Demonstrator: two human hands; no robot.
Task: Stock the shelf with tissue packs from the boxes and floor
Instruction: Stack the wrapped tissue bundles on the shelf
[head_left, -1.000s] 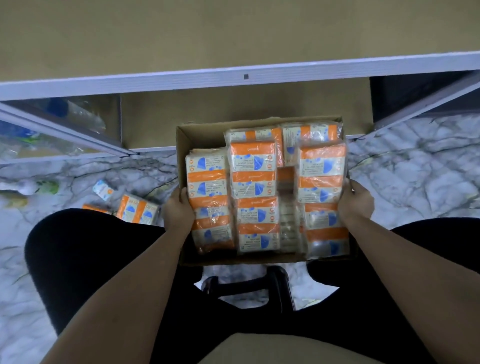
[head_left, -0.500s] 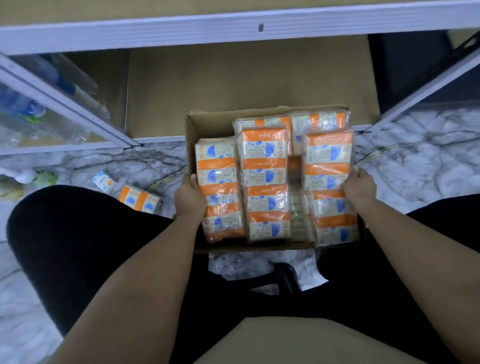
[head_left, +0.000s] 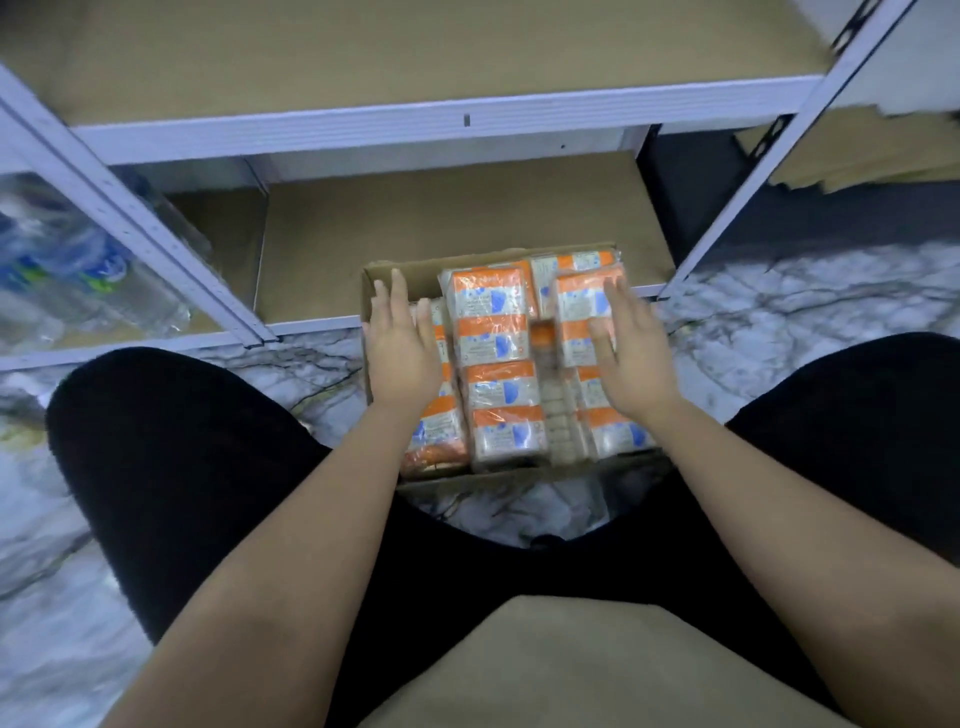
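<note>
A cardboard box (head_left: 382, 278) sits on the marble floor at the foot of the shelf, between my knees, packed with several orange, white and blue tissue packs (head_left: 493, 332). My left hand (head_left: 400, 343) is over the box's left side with its fingers straight, palm down above the left column of packs. My right hand (head_left: 626, 348) hovers flat over the right column, fingers straight. Neither hand holds anything. The bottom shelf board (head_left: 447, 218) just beyond the box is bare brown.
White metal shelf rails and uprights (head_left: 156, 228) frame the bay. Wrapped water bottles (head_left: 78, 275) lie in the bay to the left. Another brown shelf (head_left: 415, 47) sits above. Flat cardboard (head_left: 872, 150) lies at the right. My black-clad knees flank the box.
Both hands have let go of the box's sides and come up flat over the packs. The box now rests on the floor, closer to the bottom shelf. The view has tilted upward.
</note>
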